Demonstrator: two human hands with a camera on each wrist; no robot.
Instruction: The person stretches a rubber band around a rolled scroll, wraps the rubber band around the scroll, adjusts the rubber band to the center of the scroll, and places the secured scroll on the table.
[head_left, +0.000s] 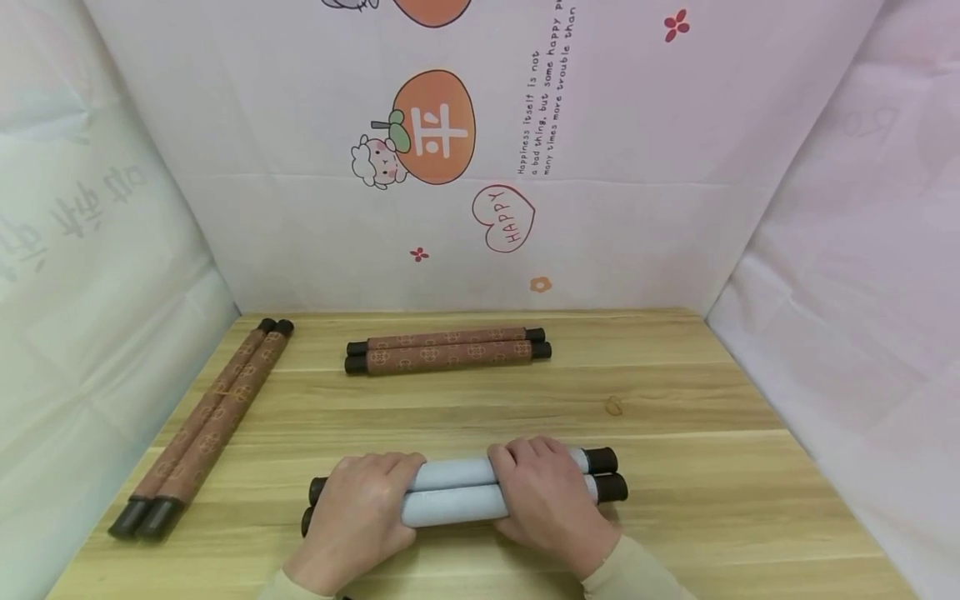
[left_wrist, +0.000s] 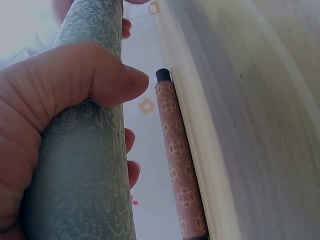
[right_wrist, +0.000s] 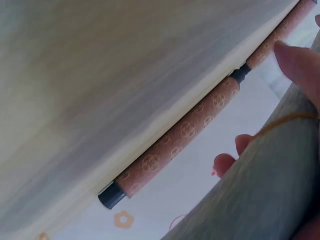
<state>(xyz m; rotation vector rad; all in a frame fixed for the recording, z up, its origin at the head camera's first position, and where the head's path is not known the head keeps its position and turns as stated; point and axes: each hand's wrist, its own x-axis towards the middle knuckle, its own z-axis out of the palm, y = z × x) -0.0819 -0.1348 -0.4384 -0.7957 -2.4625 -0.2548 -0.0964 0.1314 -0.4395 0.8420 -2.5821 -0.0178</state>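
Both hands hold a pale blue-grey scroll (head_left: 453, 506), rolled from both ends into two parallel rolls with dark end knobs. My left hand (head_left: 360, 512) grips its left part; in the left wrist view the thumb (left_wrist: 100, 75) lies across the patterned cloth and fingertips show past the far side. My right hand (head_left: 547, 496) grips the right part. Around the scroll, in the right wrist view, runs a thin tan elastic band (right_wrist: 290, 118) beside the right hand's fingers. Much of the left-end knobs is hidden behind the left hand.
Behind lies a brown, flower-patterned double-rolled scroll (head_left: 450, 354). Another brown scroll (head_left: 222, 417), with a thin band about its middle, slants along the left edge. A loose elastic band (head_left: 615, 406) rests on the wooden table (head_left: 712, 500). White printed cloth (head_left: 615, 208) walls three sides.
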